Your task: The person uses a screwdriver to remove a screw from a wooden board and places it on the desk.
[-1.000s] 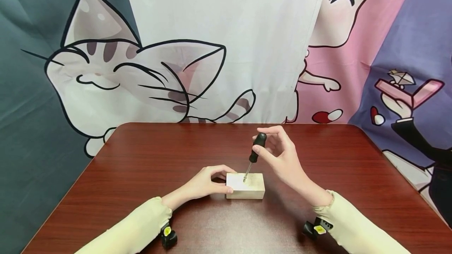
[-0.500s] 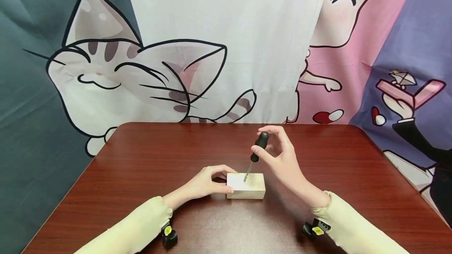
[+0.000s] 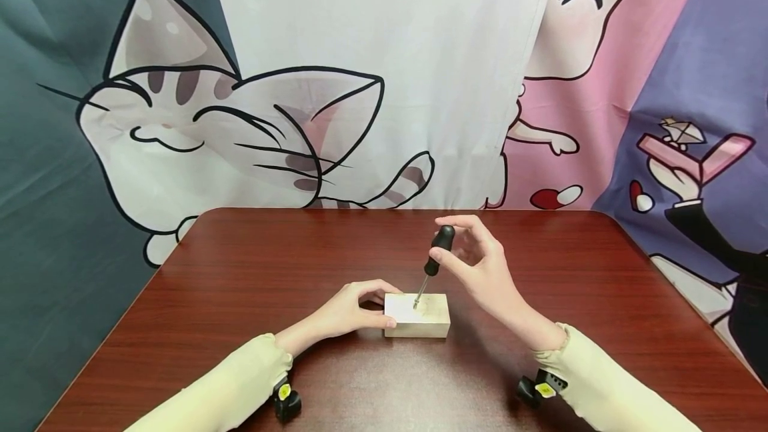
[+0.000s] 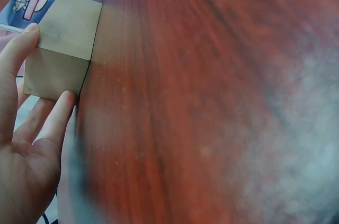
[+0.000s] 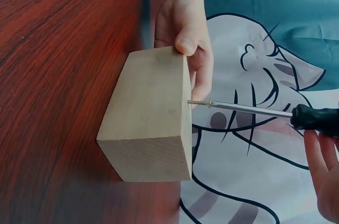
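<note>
A pale wooden block (image 3: 420, 330) lies on the table, and my left hand (image 3: 351, 310) grips its left end between thumb and fingers. In the left wrist view, the thumb is against one side of the block (image 4: 71, 25) and fingertips touch another. My right hand (image 3: 483, 269) holds a screwdriver (image 3: 443, 239) by its black handle, thumb in front and fingers behind. The tool leans to the right above the block. From the right wrist view, the metal shaft (image 5: 249, 108) meets the head of a screw (image 5: 198, 102), which stands partly out of the block's top face.
The reddish-brown wooden table (image 3: 288, 245) spreads around both hands. Behind it hangs a curtain (image 3: 456, 85) printed with a cartoon cat and other figures. Small black cameras (image 3: 288, 404) are strapped at both wrists, below the pale sleeves (image 3: 240, 379).
The screwdriver's handle has swayed slightly right and partly back, with the fingers of my right hand shifting a little on it. My left hand and the block stay in place.
</note>
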`<state>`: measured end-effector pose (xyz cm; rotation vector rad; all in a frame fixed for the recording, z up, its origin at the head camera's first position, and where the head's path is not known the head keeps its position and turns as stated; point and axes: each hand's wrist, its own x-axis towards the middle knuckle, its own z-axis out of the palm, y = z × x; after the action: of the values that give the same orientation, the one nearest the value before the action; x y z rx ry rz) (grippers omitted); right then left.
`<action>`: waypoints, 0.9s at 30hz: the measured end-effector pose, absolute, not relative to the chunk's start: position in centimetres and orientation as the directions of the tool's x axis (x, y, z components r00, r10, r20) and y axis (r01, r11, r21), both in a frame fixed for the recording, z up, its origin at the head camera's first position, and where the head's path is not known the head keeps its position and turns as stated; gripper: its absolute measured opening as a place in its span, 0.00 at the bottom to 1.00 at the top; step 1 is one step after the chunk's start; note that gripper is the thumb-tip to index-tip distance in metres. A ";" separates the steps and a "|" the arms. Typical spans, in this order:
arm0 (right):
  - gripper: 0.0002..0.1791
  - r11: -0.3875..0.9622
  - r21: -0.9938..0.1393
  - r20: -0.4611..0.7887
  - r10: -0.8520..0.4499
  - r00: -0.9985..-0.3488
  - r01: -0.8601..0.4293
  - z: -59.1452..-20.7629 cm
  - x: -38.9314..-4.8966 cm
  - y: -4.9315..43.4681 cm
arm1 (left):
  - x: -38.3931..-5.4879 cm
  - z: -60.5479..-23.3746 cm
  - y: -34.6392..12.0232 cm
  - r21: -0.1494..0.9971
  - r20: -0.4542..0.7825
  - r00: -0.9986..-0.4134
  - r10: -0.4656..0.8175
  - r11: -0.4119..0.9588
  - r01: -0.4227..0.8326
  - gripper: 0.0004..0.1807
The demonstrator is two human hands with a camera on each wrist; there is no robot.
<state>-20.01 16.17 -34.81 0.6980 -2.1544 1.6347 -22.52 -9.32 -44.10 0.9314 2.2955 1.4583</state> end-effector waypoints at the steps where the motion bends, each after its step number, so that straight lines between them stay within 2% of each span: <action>1: 0.25 0.210 -0.788 0.547 -0.191 -0.815 -0.578 -34.8 -20.0 16.2 | -22.5 -44.1 -9.3 0.881 0.113 -0.758 0.642 0.287 0.375 0.23; 6: 0.29 0.128 -0.780 0.563 -0.283 -0.776 -0.613 -34.8 -20.1 16.2 | -22.5 -44.1 -9.3 0.882 0.117 -0.758 0.642 0.283 0.376 0.23; 9: 0.27 0.101 -0.766 0.593 -0.272 -0.758 -0.635 -35.0 -20.0 16.0 | -22.5 -44.1 -9.3 0.883 0.115 -0.758 0.642 0.283 0.373 0.23; 12: 0.25 0.162 -0.741 0.622 -0.203 -0.757 -0.652 -35.2 -19.9 15.7 | -22.5 -44.1 -9.3 0.885 0.109 -0.759 0.642 0.285 0.368 0.23; 17: 0.27 0.263 -0.732 0.621 -0.123 -0.774 -0.629 -35.2 -19.8 15.7 | -22.6 -44.1 -9.3 0.884 0.107 -0.758 0.643 0.287 0.368 0.23; 27: 0.25 0.275 -0.738 0.597 -0.159 -0.786 -0.616 -34.6 -19.7 16.0 | -22.5 -44.2 -9.3 0.887 0.106 -0.759 0.642 0.284 0.365 0.23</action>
<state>-19.73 15.97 -34.63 0.6997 -2.1440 1.5216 -22.54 -9.29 -44.21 0.9230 2.2850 1.4645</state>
